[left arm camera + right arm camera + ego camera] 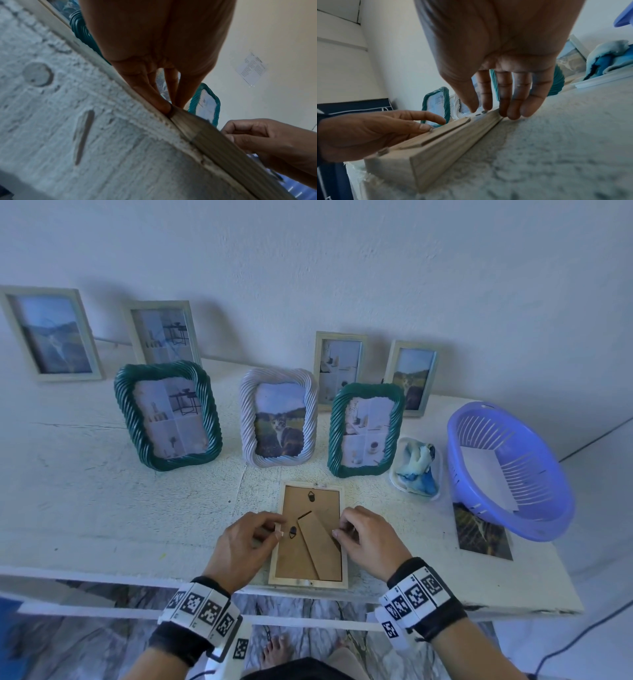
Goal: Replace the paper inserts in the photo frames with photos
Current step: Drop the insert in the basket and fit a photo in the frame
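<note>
A light wooden photo frame (293, 563) lies face down near the table's front edge, its brown backing board and folded stand facing up. My left hand (275, 530) holds the frame's left rim, the thumb pressing a small tab on top. My right hand (337, 534) pinches the right rim, thumb on the backing side and fingertips outside. In the left wrist view my left hand (169, 104) meets the frame (214, 146). The right wrist view shows my right hand (496, 111) on the frame (440, 152). A loose photo (483, 534) lies at the right.
A purple basket (548, 508) holding white paper partly covers the loose photo. A white dish with a blue cloth (418, 469) sits beside it. Two green twisted frames (168, 416), (364, 429) and a white one (277, 419) stand behind; several wooden frames lean on the wall.
</note>
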